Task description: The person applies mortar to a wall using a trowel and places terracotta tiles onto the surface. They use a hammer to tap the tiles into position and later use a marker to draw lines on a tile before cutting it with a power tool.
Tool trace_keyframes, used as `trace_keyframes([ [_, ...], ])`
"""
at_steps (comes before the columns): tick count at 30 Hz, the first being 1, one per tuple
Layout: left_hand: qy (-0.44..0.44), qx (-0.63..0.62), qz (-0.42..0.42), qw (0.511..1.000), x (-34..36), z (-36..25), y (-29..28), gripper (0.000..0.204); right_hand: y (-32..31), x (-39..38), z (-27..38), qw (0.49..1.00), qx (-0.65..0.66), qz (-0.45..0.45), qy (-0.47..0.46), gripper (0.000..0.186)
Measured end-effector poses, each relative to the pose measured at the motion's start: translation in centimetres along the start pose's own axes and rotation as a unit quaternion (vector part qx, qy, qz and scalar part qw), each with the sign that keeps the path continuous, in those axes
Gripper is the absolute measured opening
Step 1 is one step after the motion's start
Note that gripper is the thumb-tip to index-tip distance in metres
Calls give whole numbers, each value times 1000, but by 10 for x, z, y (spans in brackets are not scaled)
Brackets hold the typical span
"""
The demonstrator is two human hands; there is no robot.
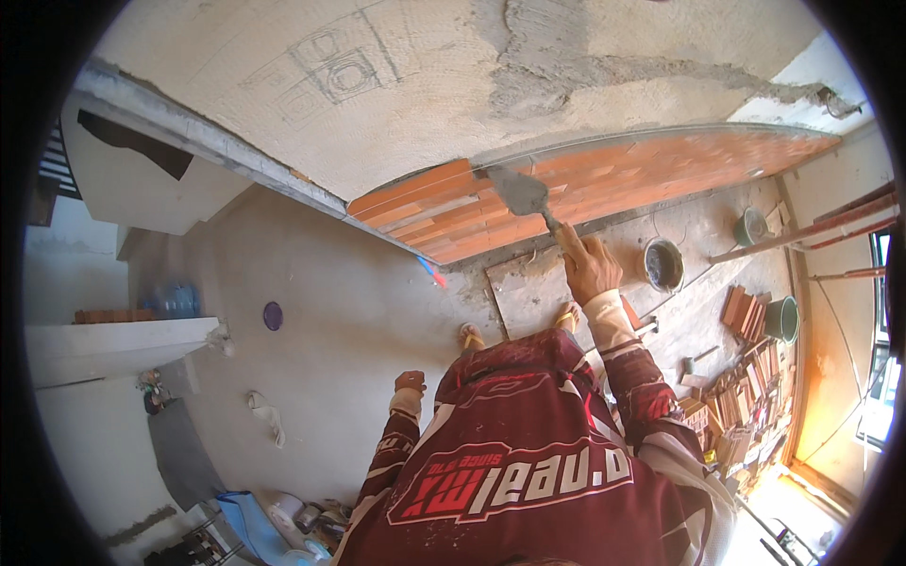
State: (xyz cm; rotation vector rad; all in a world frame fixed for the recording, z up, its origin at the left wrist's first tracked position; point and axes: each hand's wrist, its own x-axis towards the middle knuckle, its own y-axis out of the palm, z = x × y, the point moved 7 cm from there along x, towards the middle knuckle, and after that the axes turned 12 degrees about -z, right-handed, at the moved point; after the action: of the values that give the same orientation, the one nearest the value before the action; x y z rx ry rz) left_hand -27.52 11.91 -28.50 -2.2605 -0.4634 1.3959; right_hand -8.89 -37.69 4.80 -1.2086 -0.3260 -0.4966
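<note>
My right hand [590, 259] grips the handle of a grey trowel [519, 193], its blade held at the top edge of orange brick tiles [642, 179] on the wall ahead. A thin string line runs along the top rows. Above is rough plaster [444, 113] with pencil sketches and a grey mortar streak. My left hand [410, 382] hangs low beside my body with fingers curled; whatever it holds, if anything, is hidden. A blue-and-red object [432, 274], too small to name, lies near the wall's left foot. A bucket of grey material [663, 264] stands right of my right hand.
A board [514, 297] lies by my feet. Green buckets [781, 319], stacked tiles [750, 396] and pipes [830, 231] are at the right. A white ledge [113, 340] with a water jug [184, 300] is at the left. A purple disc [273, 316] lies on the floor.
</note>
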Motion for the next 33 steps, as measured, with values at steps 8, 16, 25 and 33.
trace_keyframes([
  [8, -53, -36, 51, 997, 25, 28, -23, 14, 14, 1, -12, 1000, -9, -1, 4, 56],
  [16, -31, 34, -13, 999, -18, 2, -30, 15, 34, 0, -7, 997, 48, 49, 44, 51],
  [25, 35, 28, 17, 999, -32, -35, -21, 9, 43, 6, -15, 972, 151, 148, 102, 53],
  [33, 36, 56, 41, 997, -21, -41, -23, 17, 47, -4, -10, 967, 152, 152, 134, 51],
])
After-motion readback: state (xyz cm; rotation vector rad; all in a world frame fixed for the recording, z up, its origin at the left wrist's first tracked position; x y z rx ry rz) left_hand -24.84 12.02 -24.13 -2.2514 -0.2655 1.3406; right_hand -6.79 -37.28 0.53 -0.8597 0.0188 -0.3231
